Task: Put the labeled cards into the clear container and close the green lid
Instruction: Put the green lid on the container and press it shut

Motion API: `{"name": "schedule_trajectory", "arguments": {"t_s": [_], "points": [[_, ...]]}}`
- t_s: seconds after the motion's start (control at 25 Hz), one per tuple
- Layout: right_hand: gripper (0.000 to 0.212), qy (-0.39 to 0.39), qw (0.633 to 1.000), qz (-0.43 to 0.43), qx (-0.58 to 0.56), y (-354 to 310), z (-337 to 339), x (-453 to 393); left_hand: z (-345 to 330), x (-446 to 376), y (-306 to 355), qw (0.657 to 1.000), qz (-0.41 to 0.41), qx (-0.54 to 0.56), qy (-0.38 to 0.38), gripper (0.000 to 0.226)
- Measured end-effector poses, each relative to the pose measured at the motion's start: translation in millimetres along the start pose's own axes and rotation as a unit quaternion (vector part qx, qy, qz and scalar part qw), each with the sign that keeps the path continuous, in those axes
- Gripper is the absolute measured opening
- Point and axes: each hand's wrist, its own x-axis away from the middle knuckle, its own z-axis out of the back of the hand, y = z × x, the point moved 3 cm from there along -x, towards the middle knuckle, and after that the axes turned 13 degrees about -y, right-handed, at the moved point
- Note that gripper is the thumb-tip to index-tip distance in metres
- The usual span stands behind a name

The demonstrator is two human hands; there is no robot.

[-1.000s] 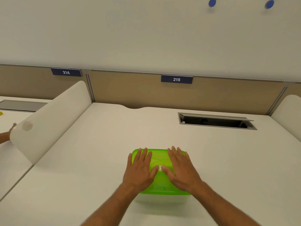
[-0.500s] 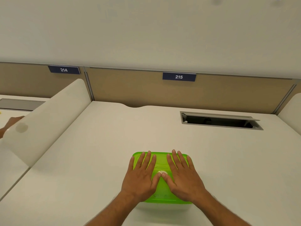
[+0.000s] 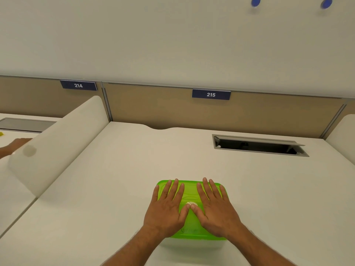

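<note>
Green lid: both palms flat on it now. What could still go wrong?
1. Both hands, left hand and right hand, press the middle of the green lid; its corners may stay unsnapped.
2. The clear container sits on a smooth white desk, so uneven pressure could slide it.
3. The cards cannot be seen; one may be caught under the rim.
</note>
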Motion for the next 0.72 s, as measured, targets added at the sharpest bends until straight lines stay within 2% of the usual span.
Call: {"name": "schedule_trajectory", "arguments": {"t_s": [0.4,0.56,0.72], "points": [[0.096,-0.018,1.0,-0.002,-0.008,-2,6,5,-1,0,-1,1.0,0.003,0.008,0.015,0.091],[0.099,-0.013,1.0,-0.001,-0.028,-2,8,6,3,2,-1,0.999,-0.003,0.03,0.02,0.098],[0.104,0.025,0.996,0.004,-0.086,0,14,12,8,10,3,0.995,-0.027,0.034,0.085,0.084]]}}
